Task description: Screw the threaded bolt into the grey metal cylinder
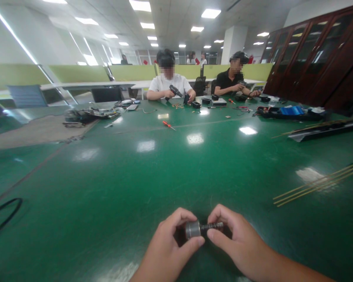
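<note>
Low in the head view, a short silver metal cylinder (193,230) with a dark, ridged shaft (212,226) sticking out to the right is held just above the green table (129,176). My left hand (175,244) is closed round the cylinder, thumb below and fingers above. My right hand (237,239) pinches the shaft between thumb and fingers, and the shaft's light tip shows past the thumb. The parts lie roughly level, and they touch each other or nearly so.
Thin yellowish rods (317,184) lie at the right, a black loop (8,219) at the left. Farther back are a red screwdriver (168,125), a pile of parts (88,115) and a blue item (292,110). Two people sit across the table, one holding a power drill (175,91).
</note>
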The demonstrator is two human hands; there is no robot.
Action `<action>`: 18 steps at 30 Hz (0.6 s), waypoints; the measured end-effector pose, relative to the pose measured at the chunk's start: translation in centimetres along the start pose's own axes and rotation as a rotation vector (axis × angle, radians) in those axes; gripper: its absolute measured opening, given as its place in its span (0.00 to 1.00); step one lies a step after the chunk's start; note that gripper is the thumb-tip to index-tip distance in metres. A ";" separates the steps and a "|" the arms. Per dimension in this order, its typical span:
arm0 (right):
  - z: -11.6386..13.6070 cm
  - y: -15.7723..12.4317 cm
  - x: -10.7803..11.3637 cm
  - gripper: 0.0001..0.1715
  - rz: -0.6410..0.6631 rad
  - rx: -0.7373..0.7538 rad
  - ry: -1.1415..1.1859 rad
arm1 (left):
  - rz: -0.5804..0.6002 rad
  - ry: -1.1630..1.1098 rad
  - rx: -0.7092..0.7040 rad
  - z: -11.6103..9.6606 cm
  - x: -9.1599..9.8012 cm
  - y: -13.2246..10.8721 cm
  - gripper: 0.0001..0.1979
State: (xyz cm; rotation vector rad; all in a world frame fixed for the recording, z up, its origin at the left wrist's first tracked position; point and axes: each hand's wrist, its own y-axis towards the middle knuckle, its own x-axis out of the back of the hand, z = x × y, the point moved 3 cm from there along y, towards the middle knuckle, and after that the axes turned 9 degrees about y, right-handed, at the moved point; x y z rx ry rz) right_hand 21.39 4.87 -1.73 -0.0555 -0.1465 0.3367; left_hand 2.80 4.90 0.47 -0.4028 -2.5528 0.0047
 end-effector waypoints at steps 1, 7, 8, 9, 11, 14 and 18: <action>0.0 0.0 0.0 0.02 0.000 0.001 0.009 | 0.000 0.003 0.004 -0.1 0.0 0.0 0.08; -0.4 0.0 0.0 0.03 0.013 -0.002 0.043 | -0.006 0.003 0.008 -0.1 0.0 0.0 0.08; -0.4 0.0 0.0 0.03 0.016 -0.002 0.042 | -0.005 0.000 0.009 0.0 0.1 0.0 0.08; -0.5 0.0 0.0 0.04 0.018 0.000 0.042 | -0.004 -0.003 0.008 0.0 0.1 -0.1 0.08; -0.4 0.0 0.0 0.04 0.015 0.004 0.046 | -0.006 -0.008 0.002 0.2 0.1 -0.1 0.08; -0.4 0.1 0.0 0.04 0.010 0.011 0.065 | -0.012 -0.015 -0.006 0.4 0.2 -0.2 0.08; -0.5 0.0 0.0 0.06 0.016 0.012 0.083 | -0.021 -0.012 0.005 0.6 0.0 -0.1 0.08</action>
